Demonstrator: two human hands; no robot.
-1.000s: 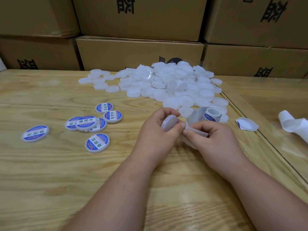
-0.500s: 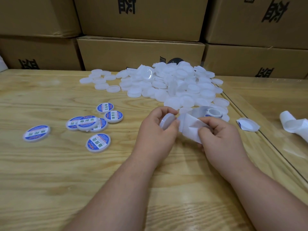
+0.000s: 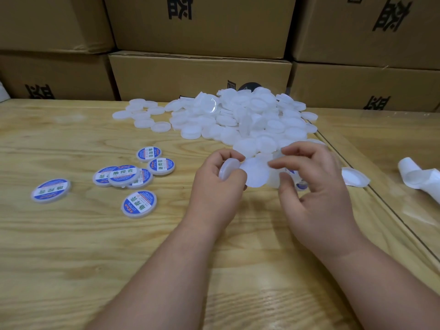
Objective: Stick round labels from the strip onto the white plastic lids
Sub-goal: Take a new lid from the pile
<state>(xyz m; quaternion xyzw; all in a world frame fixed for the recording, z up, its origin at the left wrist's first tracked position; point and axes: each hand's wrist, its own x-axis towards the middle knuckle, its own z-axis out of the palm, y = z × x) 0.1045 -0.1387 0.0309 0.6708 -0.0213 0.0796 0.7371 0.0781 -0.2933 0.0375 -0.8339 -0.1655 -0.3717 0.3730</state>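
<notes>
My left hand grips a bare white lid on edge, above the wooden table. A round label, white underside toward me, hangs right beside the lid's rim. The index fingertip of my right hand touches the label's right edge, while the thumb sits apart below it and the other fingers are loosely spread. The label strip shows under my right hand, mostly hidden. A heap of unlabelled white lids lies behind both hands. Several labelled lids lie to the left.
Stacked cardboard boxes wall off the back of the table. Peeled backing paper and a curled white strip lie to the right, past a seam in the tabletop. Bare wood stretches across the near side.
My right hand let go of the backing strip and lifted, its fingers spreading. The peeled label now hangs free next to the lid. My left hand barely moved.
</notes>
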